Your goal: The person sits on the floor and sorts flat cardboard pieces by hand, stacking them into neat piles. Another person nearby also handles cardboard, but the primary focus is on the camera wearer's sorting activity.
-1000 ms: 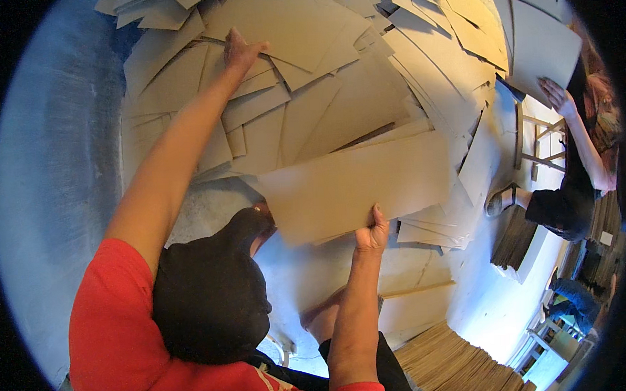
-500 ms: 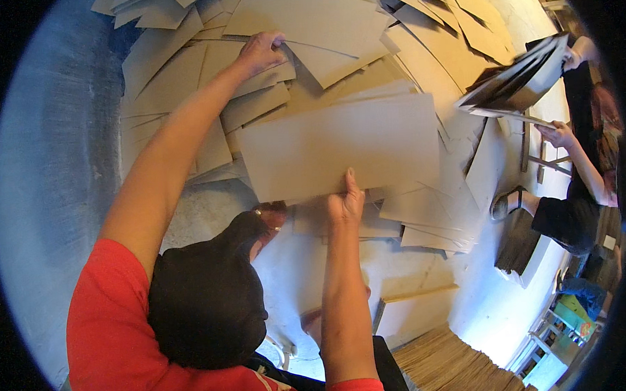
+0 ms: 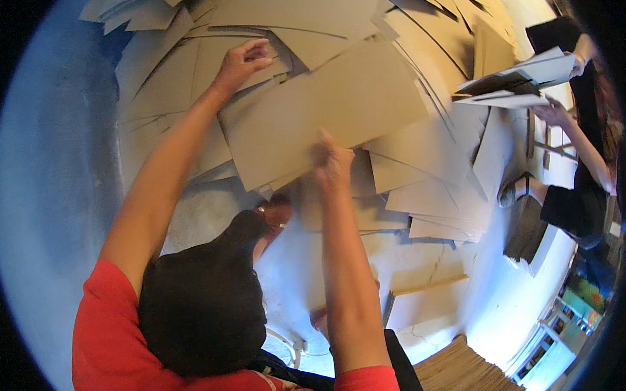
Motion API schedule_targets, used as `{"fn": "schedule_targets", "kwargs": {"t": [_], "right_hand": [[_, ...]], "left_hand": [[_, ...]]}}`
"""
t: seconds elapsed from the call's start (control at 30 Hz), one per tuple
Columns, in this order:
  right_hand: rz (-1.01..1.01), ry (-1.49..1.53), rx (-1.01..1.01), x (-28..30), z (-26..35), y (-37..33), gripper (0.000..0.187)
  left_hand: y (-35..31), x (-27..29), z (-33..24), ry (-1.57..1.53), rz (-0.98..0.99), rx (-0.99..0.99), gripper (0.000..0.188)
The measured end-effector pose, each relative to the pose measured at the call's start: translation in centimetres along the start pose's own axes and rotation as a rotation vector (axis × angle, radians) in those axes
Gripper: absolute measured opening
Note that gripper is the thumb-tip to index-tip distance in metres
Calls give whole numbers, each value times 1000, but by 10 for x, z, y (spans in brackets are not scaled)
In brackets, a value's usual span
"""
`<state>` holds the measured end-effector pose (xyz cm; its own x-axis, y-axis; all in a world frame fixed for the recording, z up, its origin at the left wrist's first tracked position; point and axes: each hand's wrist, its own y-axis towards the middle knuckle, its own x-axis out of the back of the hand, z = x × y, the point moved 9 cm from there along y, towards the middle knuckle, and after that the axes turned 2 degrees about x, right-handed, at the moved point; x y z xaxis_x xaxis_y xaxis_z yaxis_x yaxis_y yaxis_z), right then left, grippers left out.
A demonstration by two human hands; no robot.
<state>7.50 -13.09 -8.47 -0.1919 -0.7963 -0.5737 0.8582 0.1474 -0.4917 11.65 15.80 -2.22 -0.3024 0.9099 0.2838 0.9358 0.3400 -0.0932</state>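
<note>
Head view, left hand [image 3: 243, 60] and right hand [image 3: 332, 164] gripping cardboard sheet [image 3: 324, 112], long axis left-right

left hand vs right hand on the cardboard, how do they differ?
The left hand reaches farther up, curled at the far corner of the big cardboard sheet; the right hand sits lower, fingers spread on its near edge. The right hand looks motion-blurred, the left hand sharp. Both are bare and touch that sheet.

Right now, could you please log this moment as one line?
left hand: grips cardboard sheet top corner | right hand: on its lower edge | sheet: above loose cardboard pile
</note>
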Motion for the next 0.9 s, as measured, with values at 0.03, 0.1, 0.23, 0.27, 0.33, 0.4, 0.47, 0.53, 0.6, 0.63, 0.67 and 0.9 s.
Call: {"fn": "schedule_targets", "kwargs": {"t": [0.03,0.1,0.23,0.27,0.33,0.4,0.47,0.53,0.6,0.63,0.67,0.9], "right_hand": [[21,-18,-44,-6,2,-1,22],[66,-48,-136,-15,3,-2,22],[57,-140,-68,-22,8,7,39],[48,-211,-51,-20,9,6,39],[16,-205,-66,-14,10,5,33],[-23,-41,-143,1,12,-12,22],[-49,-23,-65,8,44,-47,20],[-194,-45,-114,59,66,-73,20],[-199,-42,-62,123,82,-84,16],[-223,-35,-79,145,89,-96,16],[-246,-27,-88,167,99,-106,16],[-213,145,-23,274,128,-150,27]], "left_hand": [[-3,-3,-1,8,4,-15,48],[-7,-9,-7,29,10,-43,48],[-22,-34,-13,56,107,8,52],[-29,-45,-17,146,149,-33,54],[-40,-66,-36,220,182,-121,57],[-54,-79,-63,200,162,-211,60],[-81,-96,-79,291,204,-293,62],[-107,-134,-94,283,321,-360,66],[-127,-167,-109,200,486,-394,70],[-139,-176,-117,146,570,-392,72],[-146,-185,-124,90,655,-399,73],[-63,-129,-91,236,171,-273,89]]}}
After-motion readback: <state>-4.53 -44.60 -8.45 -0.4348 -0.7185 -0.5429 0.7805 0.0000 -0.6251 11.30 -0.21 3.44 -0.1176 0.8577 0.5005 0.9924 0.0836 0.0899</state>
